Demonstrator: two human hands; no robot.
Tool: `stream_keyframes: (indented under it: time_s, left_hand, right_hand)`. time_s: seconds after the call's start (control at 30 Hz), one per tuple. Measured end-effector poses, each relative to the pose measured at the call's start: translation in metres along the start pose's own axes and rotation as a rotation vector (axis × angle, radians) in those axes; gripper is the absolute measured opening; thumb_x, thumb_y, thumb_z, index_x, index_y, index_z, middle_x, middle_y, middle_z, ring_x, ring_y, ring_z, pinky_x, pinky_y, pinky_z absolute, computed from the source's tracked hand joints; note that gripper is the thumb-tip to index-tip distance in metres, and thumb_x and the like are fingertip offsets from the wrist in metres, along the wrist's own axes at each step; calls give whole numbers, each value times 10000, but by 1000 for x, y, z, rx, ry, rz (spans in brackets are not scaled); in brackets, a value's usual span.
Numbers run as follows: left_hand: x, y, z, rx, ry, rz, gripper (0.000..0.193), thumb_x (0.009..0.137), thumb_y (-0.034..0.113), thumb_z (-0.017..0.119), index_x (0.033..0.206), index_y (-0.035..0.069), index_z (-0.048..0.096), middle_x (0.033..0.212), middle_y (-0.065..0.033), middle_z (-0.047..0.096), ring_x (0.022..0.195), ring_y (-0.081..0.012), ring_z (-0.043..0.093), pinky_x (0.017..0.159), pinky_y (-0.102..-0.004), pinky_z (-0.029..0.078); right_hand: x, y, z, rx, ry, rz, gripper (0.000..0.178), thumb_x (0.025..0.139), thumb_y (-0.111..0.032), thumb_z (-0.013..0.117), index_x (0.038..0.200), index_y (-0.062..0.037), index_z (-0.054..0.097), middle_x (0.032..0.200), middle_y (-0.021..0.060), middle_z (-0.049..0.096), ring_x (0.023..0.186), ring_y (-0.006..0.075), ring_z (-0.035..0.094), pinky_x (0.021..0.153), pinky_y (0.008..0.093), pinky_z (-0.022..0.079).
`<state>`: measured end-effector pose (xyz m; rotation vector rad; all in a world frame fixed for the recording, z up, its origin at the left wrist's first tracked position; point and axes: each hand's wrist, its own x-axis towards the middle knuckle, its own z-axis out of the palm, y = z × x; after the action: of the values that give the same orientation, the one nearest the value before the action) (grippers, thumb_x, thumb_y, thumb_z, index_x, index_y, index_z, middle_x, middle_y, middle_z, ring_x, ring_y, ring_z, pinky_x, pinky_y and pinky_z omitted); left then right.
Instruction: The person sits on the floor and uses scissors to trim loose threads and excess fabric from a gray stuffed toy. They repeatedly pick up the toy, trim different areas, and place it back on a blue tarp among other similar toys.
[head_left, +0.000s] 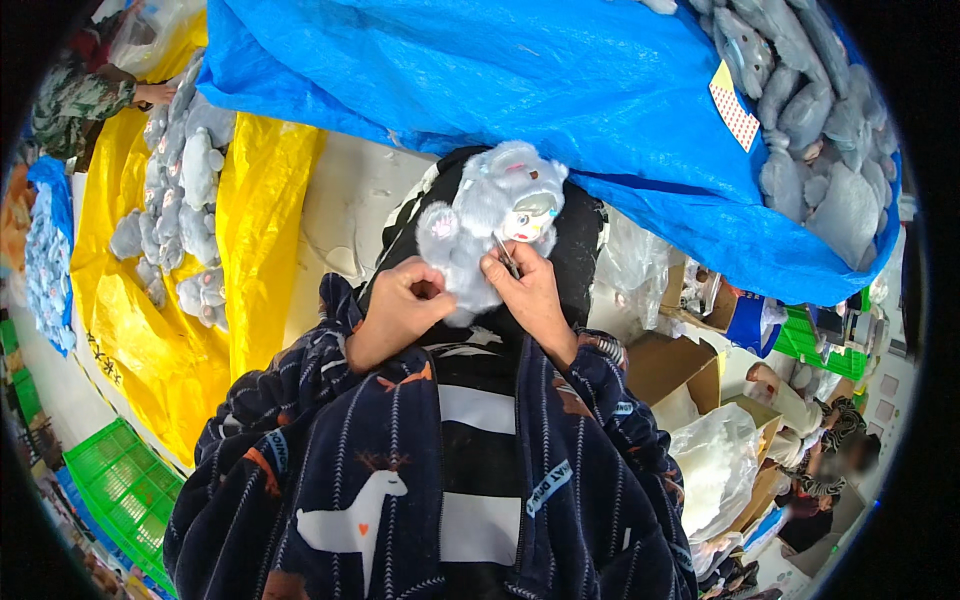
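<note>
Grey plush doll [472, 240] lies on our lap [582, 262], 12 o'clock of centre. Right hand [532, 296], at the doll's 5 o'clock, grips a slim metal tool [510, 262]; can't tell scissors from tweezers. Left hand [402, 305], at its 8 o'clock, has fingers curled by the fur; can't tell if we're pinching anything. Progress: hood [512, 165], face [520, 226], paw [440, 226] look in place; we judge it mostly made up, fine work below the face unfinished. More grey plush pieces [202, 172] at 10 o'clock.
</note>
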<state>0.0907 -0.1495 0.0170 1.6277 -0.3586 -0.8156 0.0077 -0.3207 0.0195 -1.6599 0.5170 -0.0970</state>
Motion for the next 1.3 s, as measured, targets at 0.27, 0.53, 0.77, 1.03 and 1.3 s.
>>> stream_keyframes:
  time_s: [0.27,0.53,0.77,1.03,1.3]
  left_hand:
    - [-11,14,-28,-367,89,-210,99,740,10,635,829,-1,593,857,-38,607,752,-95,579,617,-215,468]
    - [18,6,-2,-303,-161,-53,246,779,61,579,1017,-3,586,903,-24,626,788,-99,573,670,-247,456]
    - [10,13,-25,-838,-118,-291,351,808,52,541,1119,-94,467,1076,-161,567,989,-217,572,902,-349,450]
    - [6,15,-32,-675,-107,-300,329,822,140,590,1056,-78,513,990,-150,596,876,-196,605,764,-306,494]
    - [7,67,-30,544,179,545,168,755,163,682,710,18,610,639,-125,571,571,-264,577,499,-327,438]
  right_hand:
    - [0,-2,9,32,45,-10,196,827,-144,649,876,28,569,767,8,589,719,48,505,654,213,429]
    - [0,-21,4,-15,48,-53,170,842,-135,627,883,20,572,772,1,594,731,49,524,658,211,431]
    - [-25,-31,-20,267,223,153,168,877,-157,582,899,6,616,740,-29,569,671,24,487,624,171,396]
    - [-26,-35,5,104,45,69,184,800,-128,664,864,22,581,680,-29,534,640,32,454,579,201,405]
    - [-19,-39,14,0,68,5,156,729,-72,628,775,-15,491,604,-17,406,564,36,356,486,213,323]
